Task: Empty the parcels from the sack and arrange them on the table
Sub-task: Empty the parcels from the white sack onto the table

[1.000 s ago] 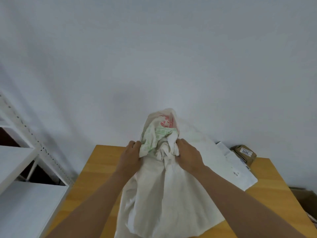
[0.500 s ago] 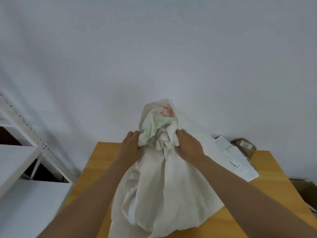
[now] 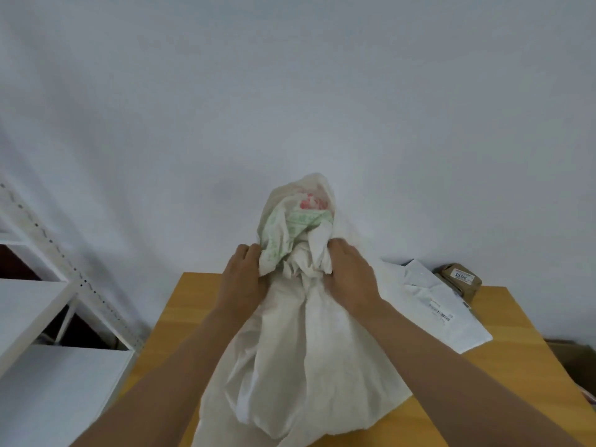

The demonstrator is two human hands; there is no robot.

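A white woven sack point(image 3: 306, 359) with green and red print near its top stands bulging on the wooden table point(image 3: 193, 304). My left hand point(image 3: 242, 280) grips the bunched neck from the left, and my right hand point(image 3: 350, 279) grips it from the right. A flat white mailer parcel point(image 3: 451, 317) with a label lies on the table to the right of the sack. A small brown taped parcel point(image 3: 461, 280) with a white label sits behind it at the back right. What the sack holds is hidden.
A white wall point(image 3: 290, 91) rises right behind the table. White metal shelving point(image 3: 42, 304) stands to the left of the table. A brown cardboard box point(image 3: 577, 359) sits low beyond the table's right edge.
The view has tilted slightly, so the sack's neck and both hands sit a little higher in frame. Both hands keep the same grip on the bunched neck.
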